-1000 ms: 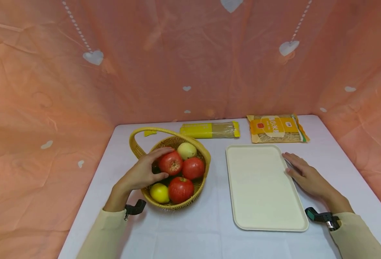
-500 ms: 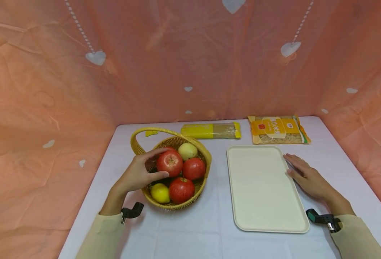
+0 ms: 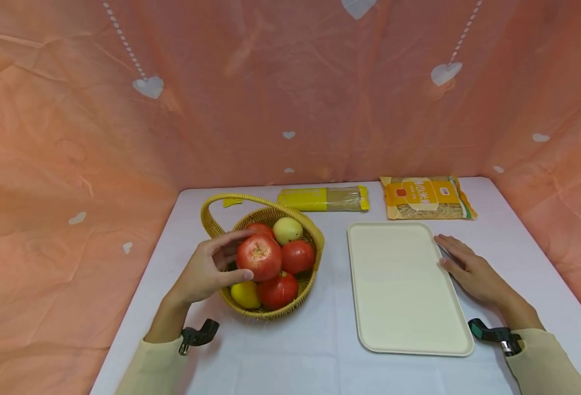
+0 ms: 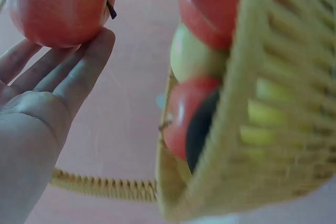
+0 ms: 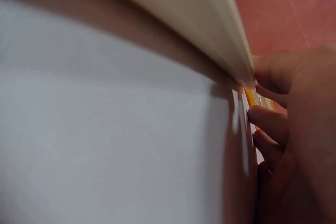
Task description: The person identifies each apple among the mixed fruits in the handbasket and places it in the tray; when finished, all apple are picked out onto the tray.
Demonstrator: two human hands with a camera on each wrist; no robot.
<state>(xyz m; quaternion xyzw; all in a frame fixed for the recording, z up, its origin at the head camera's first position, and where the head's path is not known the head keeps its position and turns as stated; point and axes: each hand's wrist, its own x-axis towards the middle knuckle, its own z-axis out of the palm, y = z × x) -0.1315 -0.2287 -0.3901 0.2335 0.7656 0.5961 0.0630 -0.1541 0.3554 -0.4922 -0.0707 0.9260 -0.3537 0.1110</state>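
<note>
Head view: at nine o'clock from the pale tray (image 3: 409, 285) stands a handled basket (image 3: 318, 244) holding fruit. Inside it sit a pale green fruit (image 3: 287, 230) at one o'clock, a red apple (image 3: 298, 257) at three, a second red apple (image 3: 277, 293) near six, a yellow fruit (image 3: 246, 295) at seven and a partly covered red fruit (image 3: 261, 229) at eleven; the left wrist view also shows a dark fruit (image 4: 199, 129). The left hand (image 3: 205, 271), at the basket's nine o'clock, has thumb and fingers clamped on a lifted apple (image 3: 259, 258), raised above the other fruit. The right hand (image 3: 478, 280) rests against the tray's three o'clock edge, thumb apart from the fingers.

Woven, golden strands form the basket, its handle arching toward eleven o'clock. The tray is smooth, rectangular and round-cornered. The lifted apple is glossy, round and streaked red. Flat, crinkly plastic wraps the noodle packet (image 3: 322, 198) at eleven o'clock from the tray and the orange bag (image 3: 427, 198) at twelve.
</note>
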